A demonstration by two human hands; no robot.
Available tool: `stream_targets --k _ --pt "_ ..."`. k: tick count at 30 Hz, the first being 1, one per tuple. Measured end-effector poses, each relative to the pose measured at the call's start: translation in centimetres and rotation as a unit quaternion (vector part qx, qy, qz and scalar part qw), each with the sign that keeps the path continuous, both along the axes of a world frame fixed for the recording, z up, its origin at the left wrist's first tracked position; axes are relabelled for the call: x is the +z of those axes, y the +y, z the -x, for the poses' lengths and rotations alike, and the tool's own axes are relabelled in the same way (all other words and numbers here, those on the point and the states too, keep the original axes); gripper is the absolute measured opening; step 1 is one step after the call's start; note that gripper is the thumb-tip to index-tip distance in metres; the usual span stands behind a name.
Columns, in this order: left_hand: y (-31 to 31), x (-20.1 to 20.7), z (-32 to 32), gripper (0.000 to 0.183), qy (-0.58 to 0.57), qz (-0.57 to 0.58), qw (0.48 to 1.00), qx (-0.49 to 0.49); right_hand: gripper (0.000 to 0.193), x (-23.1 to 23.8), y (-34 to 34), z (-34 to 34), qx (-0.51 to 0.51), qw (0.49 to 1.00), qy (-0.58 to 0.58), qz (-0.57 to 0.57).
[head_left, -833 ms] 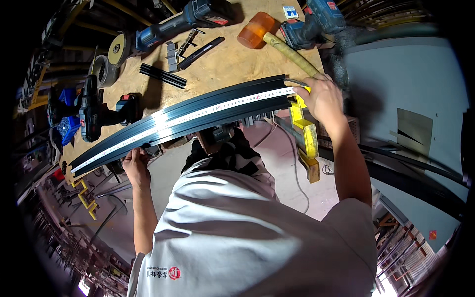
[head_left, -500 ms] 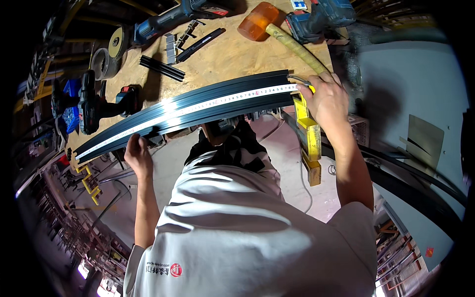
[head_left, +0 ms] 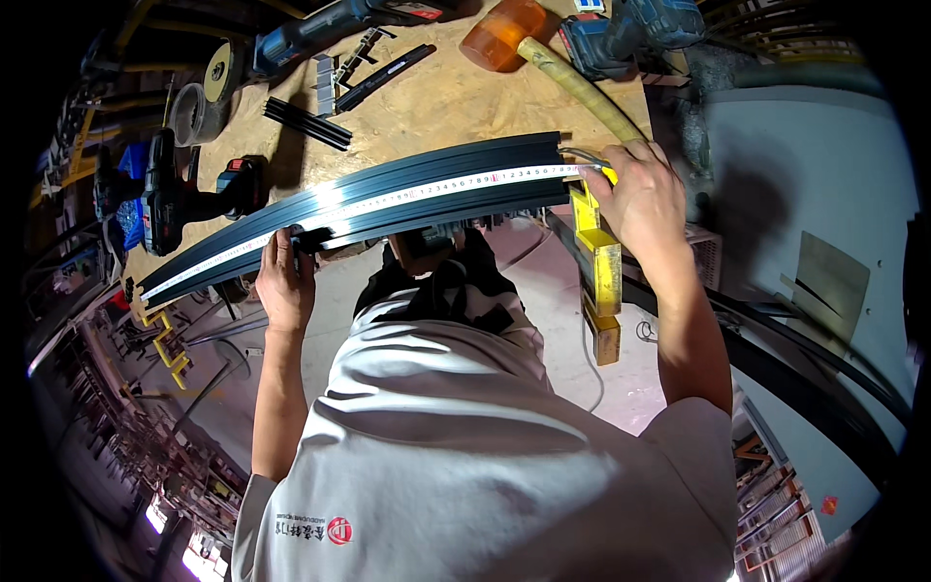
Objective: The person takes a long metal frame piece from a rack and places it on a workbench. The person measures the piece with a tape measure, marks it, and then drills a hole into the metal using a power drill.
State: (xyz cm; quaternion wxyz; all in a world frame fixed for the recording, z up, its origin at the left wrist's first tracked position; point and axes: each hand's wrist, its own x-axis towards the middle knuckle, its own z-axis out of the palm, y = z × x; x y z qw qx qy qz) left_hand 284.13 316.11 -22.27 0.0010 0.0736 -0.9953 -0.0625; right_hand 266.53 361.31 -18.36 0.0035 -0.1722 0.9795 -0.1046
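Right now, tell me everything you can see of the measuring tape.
The measuring tape is a thin white strip, probably coated metal, with dark graduations and red marks. It lies extended lengthwise along the dark profile, bowed in this fisheye view. The right hand grips its right end; the left hand is near its lower edge, contact unclear.

Open room here on the surface [head_left: 427, 112], just beyond the profile [head_left: 465, 160], between strips [head_left: 308, 124] and mallet [head_left: 503, 37]; left, a drill [head_left: 161, 189] blocks the way, and right, the mallet's handle [head_left: 582, 88] slants across.
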Motion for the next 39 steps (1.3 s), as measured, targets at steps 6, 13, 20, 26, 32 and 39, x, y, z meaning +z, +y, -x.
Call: stream_targets --k 6,13,20,26,32,39 --pt "0.1 -0.3 0.0 0.057 0.023 -0.005 1.0 -0.006 0.03 0.6 0.3 0.5 0.0 0.999 -0.045 -0.003" --pt "0.5 -0.1 0.3 0.056 0.034 0.016 0.999 -0.012 0.03 0.6 0.3 0.6 0.005 0.999 -0.051 -0.01" --pt "-0.3 -0.7 -1.0 0.052 0.064 0.007 0.996 -0.054 0.031 2.6 -0.6 0.0 -0.015 0.996 -0.091 0.02" --pt "-0.2 1.1 -0.5 0.061 0.015 -0.084 0.996 0.0 0.046 3.4 -5.9 -0.9 0.032 0.995 -0.094 -0.016" --pt "-2.1 1.3 -3.8 0.038 0.162 -0.264 0.94 0.145 0.08 3.7 -13.6 -3.1 0.101 0.986 -0.126 -0.031" --pt "-12.9 -4.9 -9.0 0.028 0.135 -0.679 0.513 0.508 0.098 2.4 -17.0 -3.8 0.132 0.975 -0.124 -0.132"
